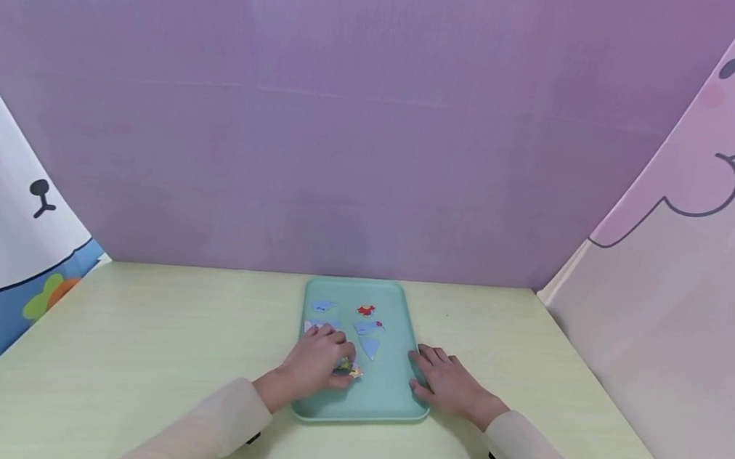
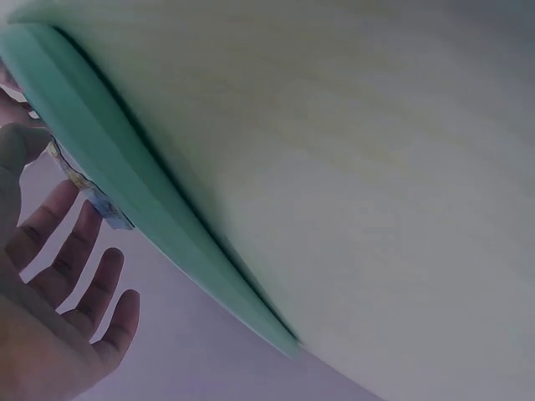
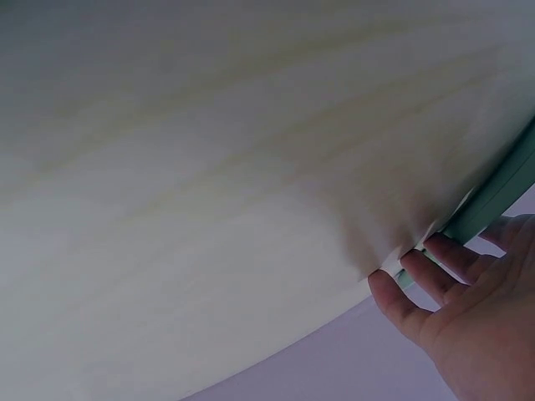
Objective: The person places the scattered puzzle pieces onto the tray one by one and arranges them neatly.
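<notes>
A pale green tray [image 1: 385,399] lies on the table, its long sides running away from me. My left hand [image 1: 319,360] bends over its left part, thumb and fingertips around a small colourful cutout [image 1: 347,368] with yellow and green on it. In the left wrist view, the cutout [image 2: 73,174] shows just above the tray's rim, between the thumb and index finger of the left hand [image 2: 58,292]; the other fingers are spread. My right hand [image 1: 449,382] rests at the tray's right edge, fingers relaxed. Its fingertips touch the rim in the right wrist view.
Several flat pieces lie in the tray: a blue one [image 1: 322,306], a red one [image 1: 365,309], a blue one with a red spot [image 1: 368,327], a blue triangle [image 1: 369,347] and a pale one [image 1: 313,323] partly behind the left hand. A purple wall [image 1: 361,149] rises behind the table.
</notes>
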The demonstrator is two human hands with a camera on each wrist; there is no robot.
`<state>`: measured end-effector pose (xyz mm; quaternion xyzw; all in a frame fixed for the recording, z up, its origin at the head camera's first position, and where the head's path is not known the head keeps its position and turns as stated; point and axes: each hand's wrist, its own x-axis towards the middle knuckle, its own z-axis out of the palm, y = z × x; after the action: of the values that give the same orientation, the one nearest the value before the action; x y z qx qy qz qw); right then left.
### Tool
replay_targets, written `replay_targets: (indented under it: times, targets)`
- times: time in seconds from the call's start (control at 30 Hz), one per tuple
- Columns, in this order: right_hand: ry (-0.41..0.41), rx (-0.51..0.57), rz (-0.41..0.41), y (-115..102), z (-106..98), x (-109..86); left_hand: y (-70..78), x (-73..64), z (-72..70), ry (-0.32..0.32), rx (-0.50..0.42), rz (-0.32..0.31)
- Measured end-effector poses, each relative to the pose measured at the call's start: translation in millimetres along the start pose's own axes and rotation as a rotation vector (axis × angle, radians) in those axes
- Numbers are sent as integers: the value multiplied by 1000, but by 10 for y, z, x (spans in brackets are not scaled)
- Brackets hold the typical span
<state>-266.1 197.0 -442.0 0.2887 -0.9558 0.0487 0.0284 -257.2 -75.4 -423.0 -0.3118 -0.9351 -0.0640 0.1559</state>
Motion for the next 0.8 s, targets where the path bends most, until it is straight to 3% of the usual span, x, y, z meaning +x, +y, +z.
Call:
replay_targets:
  times: [0.4, 0.8]
  targets:
    - [20, -9, -27, -7, -19, 12, 223, 121, 24, -8, 43, -10]
    - [22, -13, -24, 3, -13, 10, 367, 247, 66, -49, 22, -50]
